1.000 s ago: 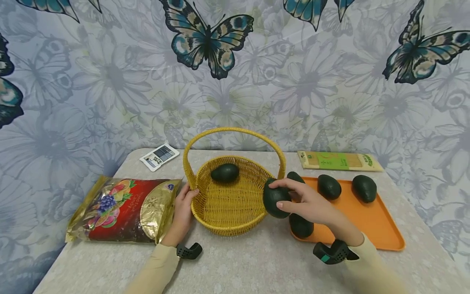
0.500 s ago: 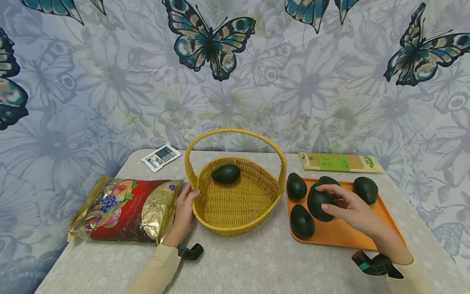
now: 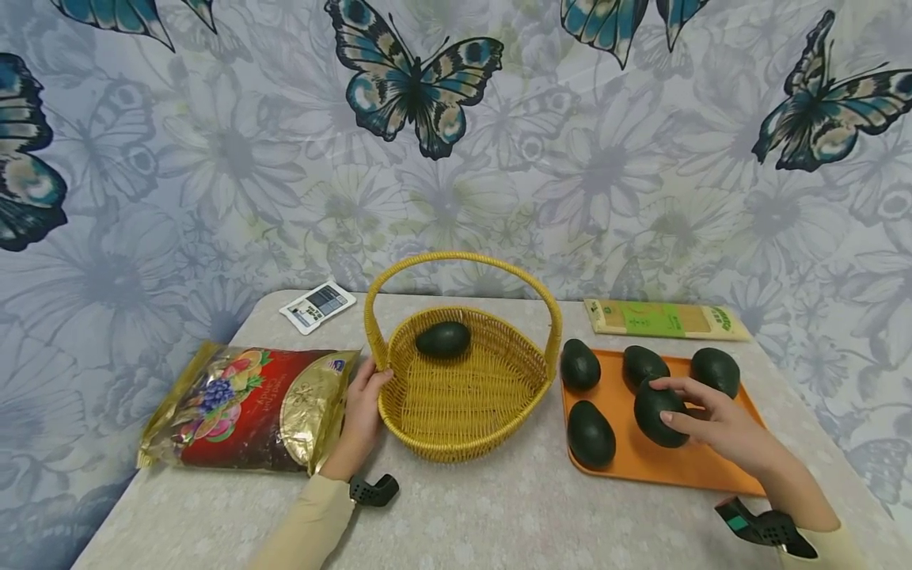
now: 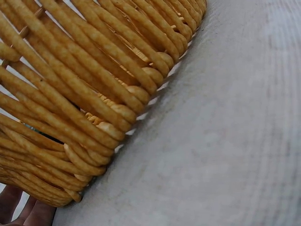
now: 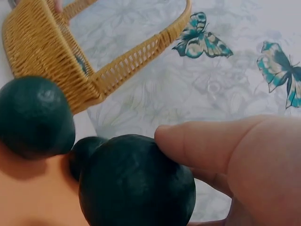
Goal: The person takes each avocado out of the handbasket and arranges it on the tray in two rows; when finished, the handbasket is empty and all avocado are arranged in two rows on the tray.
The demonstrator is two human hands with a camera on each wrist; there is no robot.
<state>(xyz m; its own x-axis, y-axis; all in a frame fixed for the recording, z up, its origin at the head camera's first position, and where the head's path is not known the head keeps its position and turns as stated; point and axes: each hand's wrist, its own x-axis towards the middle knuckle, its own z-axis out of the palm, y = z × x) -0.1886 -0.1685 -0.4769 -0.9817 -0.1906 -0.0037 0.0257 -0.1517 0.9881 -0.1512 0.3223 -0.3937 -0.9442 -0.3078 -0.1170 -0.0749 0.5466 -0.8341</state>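
My left hand (image 3: 365, 405) grips the left rim of a yellow wicker basket (image 3: 463, 451) with a tall arched handle. A single dark green avocado (image 3: 443, 340) lies inside, toward the back. My right hand (image 3: 712, 419) holds another avocado (image 3: 659, 413) over the middle of an orange tray (image 3: 641, 467), thumb on its near side. Whether that avocado touches the tray cannot be told. Several more avocados (image 3: 590, 434) lie on the tray around it. In the right wrist view the thumb (image 5: 197, 141) presses the held avocado (image 5: 136, 183). The left wrist view shows mostly the basket's woven side (image 4: 80, 94).
A red and gold candy bag (image 3: 249, 412) lies left of my left hand. Behind it is a small white packet (image 3: 317, 307). A long green and beige package (image 3: 666, 319) lies behind the tray. A butterfly-patterned backdrop (image 3: 456, 198) rises at the table's back edge.
My right hand has carried the avocado rightward from the basket's right rim to above the tray's middle. My left hand has stayed on the basket. The head view has shifted slightly.
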